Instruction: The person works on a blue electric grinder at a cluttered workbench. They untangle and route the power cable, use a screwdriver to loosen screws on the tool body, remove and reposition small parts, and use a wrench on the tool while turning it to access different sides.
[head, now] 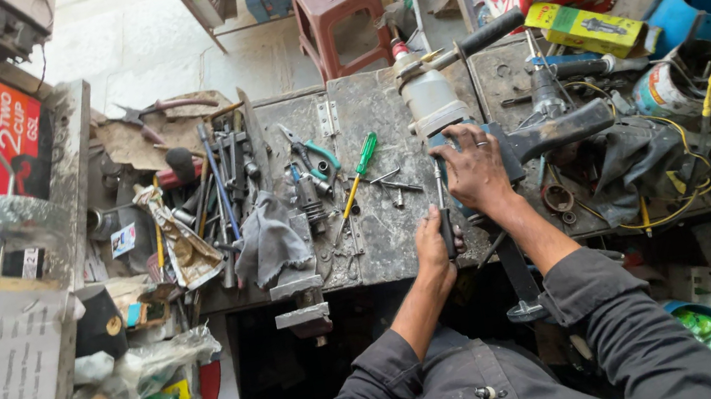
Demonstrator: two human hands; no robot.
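A grey electric power tool [433, 100] with a black side handle [491, 32] lies on the worn metal workbench [381, 234]. My right hand [478, 171] rests flat on the tool's dark rear body, a ring on one finger. My left hand [434, 249] grips the handle of a screwdriver [441, 199], whose shaft points up toward the tool beside my right hand. A few loose screws [394, 185] lie just left of the hands.
A green-handled screwdriver [359, 172], pliers [309, 154], a grey rag [271, 238] and several metal rods clutter the bench's left. A black tool handle [560, 129], yellow wires [705, 160] and tins crowd the right. A maroon plastic stool [337, 5] stands beyond; boxes are stacked at both sides.
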